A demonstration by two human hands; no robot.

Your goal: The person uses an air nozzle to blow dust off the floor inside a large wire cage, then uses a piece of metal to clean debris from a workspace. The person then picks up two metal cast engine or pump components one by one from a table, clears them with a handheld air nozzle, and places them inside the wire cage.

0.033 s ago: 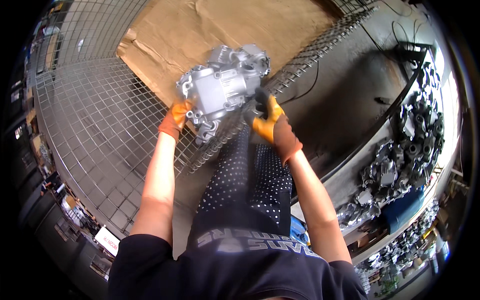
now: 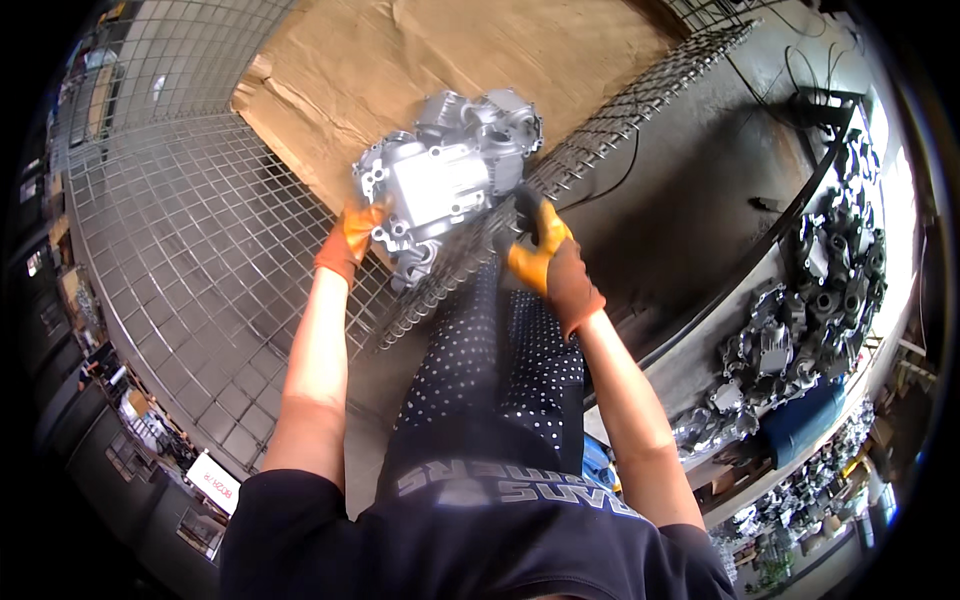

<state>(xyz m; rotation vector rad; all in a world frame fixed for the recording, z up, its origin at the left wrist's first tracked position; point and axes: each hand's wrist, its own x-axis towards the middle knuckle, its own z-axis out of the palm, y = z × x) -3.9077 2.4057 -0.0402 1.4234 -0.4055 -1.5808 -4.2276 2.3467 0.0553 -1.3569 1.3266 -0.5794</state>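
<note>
A silver-grey cast metal engine casing [image 2: 435,185], with a broad flat face and several bolt bosses, is at the near edge of a wire mesh cage. My left hand [image 2: 352,238], in an orange and brown work glove, grips its left end, with the fingertips partly hidden by the metal. My right hand [image 2: 548,250], in a similar glove with dark fingertips, is curled at the casing's lower right side. The fingers and thumb there are blurred, and their contact is partly hidden. Below the casing runs the cage's folded mesh edge [image 2: 590,140].
Brown cardboard [image 2: 520,45] lines the cage beyond the casing. Wire mesh walls [image 2: 200,250] rise on the left. On the right, a bench carries a heap of dark and silver castings [image 2: 825,280]. A thin black cable [image 2: 622,180] hangs near the mesh edge.
The casing has tilted very slightly, and its flat face catches more light. My right hand has shifted a touch to the right.
</note>
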